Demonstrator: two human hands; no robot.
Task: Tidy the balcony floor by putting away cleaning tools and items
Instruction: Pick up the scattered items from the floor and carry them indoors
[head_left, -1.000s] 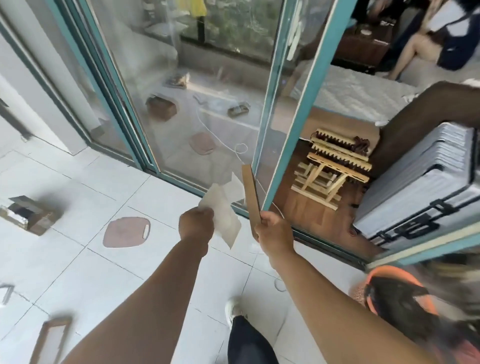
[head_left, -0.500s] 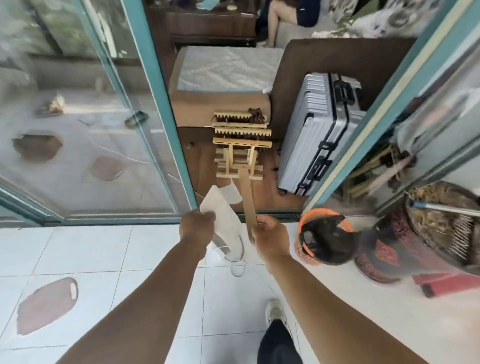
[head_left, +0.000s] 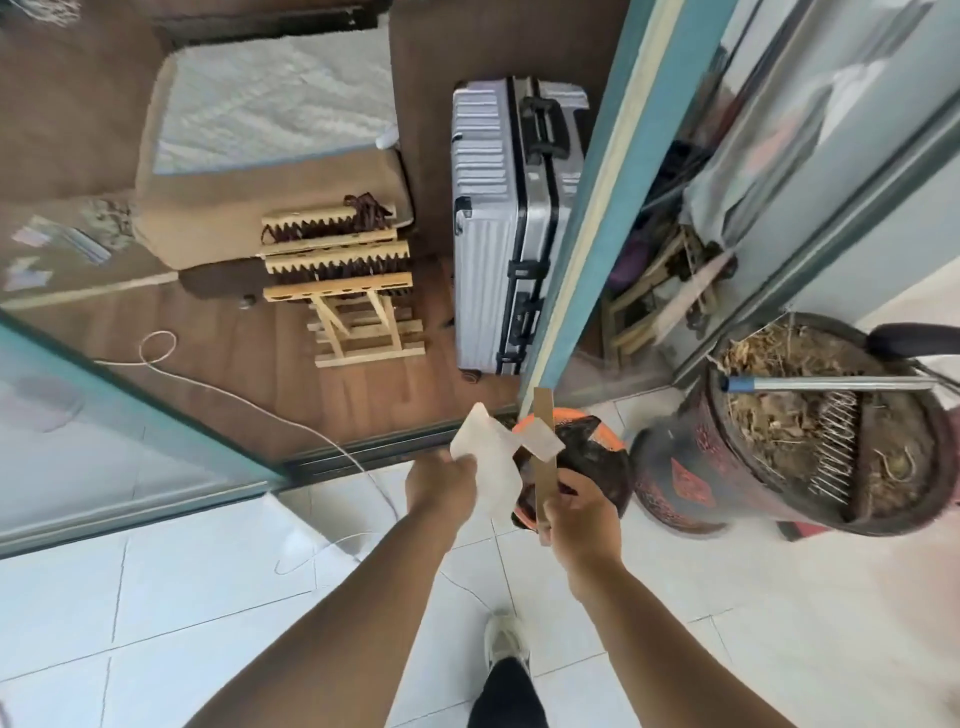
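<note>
Left hand (head_left: 441, 480): fingers curled in a closed grip on the lower edge of a white translucent sheet (head_left: 493, 457) (plastic or paper, cannot tell which).
Right hand (head_left: 584, 512): closed grip on the lower end of a flat brown strip (head_left: 544, 457), which stands nearly upright above the grip.
Sheet position: rises up and to the right of the left grip; its upper corner crosses in front of the strip.
Bin (head_left: 592, 447): orange rim, black liner, on the floor directly beyond the right grip.
Basket (head_left: 831, 421): right of the right grip, filled with dry plant debris; a metal pole (head_left: 831, 384) lies across it.
Suitcase (head_left: 504, 223): silver, upright, beyond both grips, inside the doorway.
White cord (head_left: 291, 421): on the floor, left of the left grip.
</note>
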